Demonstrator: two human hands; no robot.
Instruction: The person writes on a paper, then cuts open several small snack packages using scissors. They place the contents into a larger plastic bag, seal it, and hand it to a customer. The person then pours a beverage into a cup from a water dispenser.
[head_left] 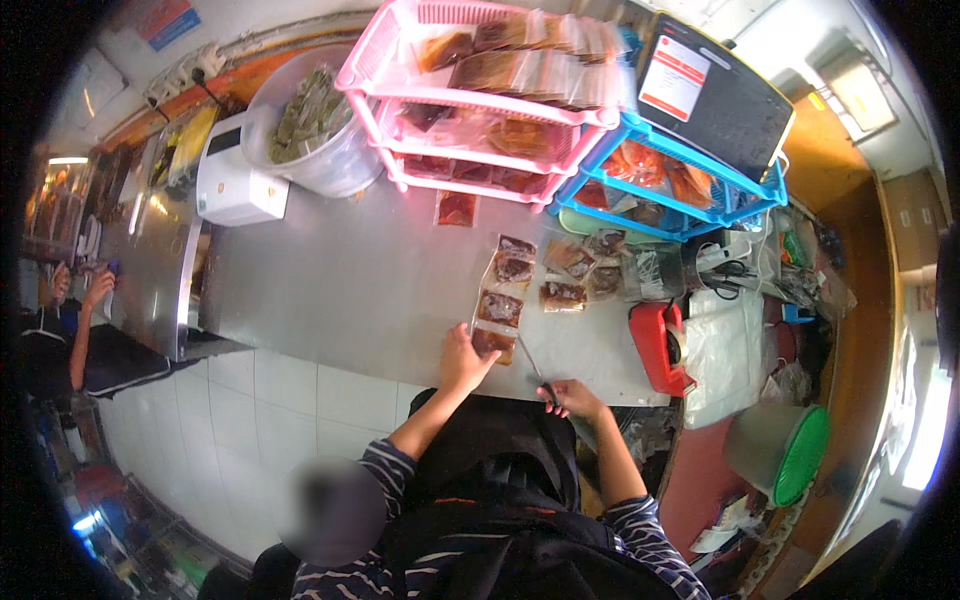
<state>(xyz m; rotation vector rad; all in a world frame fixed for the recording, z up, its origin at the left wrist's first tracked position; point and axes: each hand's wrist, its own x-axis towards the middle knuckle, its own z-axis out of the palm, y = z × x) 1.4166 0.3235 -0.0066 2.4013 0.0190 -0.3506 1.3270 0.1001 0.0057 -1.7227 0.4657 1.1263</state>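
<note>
A strip of joined clear sachets (499, 308) with dark reddish-brown sauce lies on the metal table (330, 270). My left hand (466, 362) is closed on its near end, thumb and fingers on the nearest sachet. In my right hand (574, 398) is a pair of scissors (548, 391) with dark handles, its blades pointing up beside the strip's near right edge. Whether the blades touch the plastic is too small to tell. Several separate sauce sachets (563, 296) lie to the right of the strip. One more sachet (457, 209) rests by the pink rack.
A pink tiered rack (360, 75) and a blue rack (640, 213), both holding packets, stand at the back. Right are a red tape dispenser (655, 350) and clear plastic bags (722, 350). Back left stand a white device (238, 175) and a bucket (350, 165). Another person's hands (97, 287) show far left.
</note>
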